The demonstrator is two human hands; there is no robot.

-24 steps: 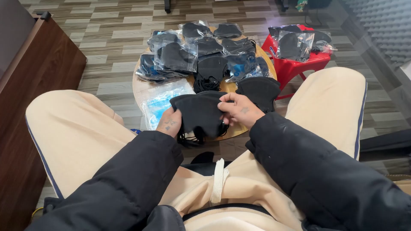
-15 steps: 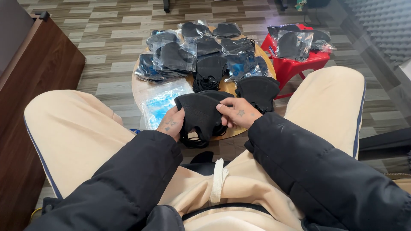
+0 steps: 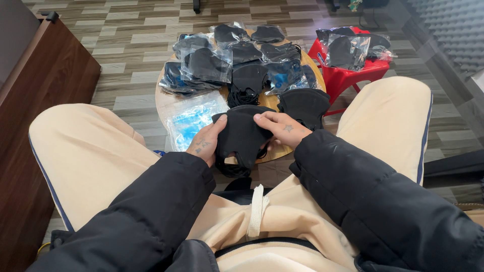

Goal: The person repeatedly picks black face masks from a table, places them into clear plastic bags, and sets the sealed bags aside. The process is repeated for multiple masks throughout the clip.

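Head view is showing a seated person in cream trousers and a black padded jacket, both hands working over the near edge of a small round worktop. Left hand is gripping the left side of a black face mask, thumb lying on top of the cloth and the other fingers tucked beneath it. Right hand is gripping the right side of the same mask, fingers curling over its upper edge. Between the two hands the mask is hanging folded, its ear loops dangling below the hands toward the person's lap.

Just beyond the right hand a second loose black mask is lying on the worktop. Just beyond the left hand a clear bag of blue masks is resting flat. Farther out from both hands, bagged black masks are lying piled in clear wrappers across the worktop. Well beyond the right hand a red stool is carrying more bagged masks. Off past the left hand a dark wooden cabinet is standing on the tiled floor.
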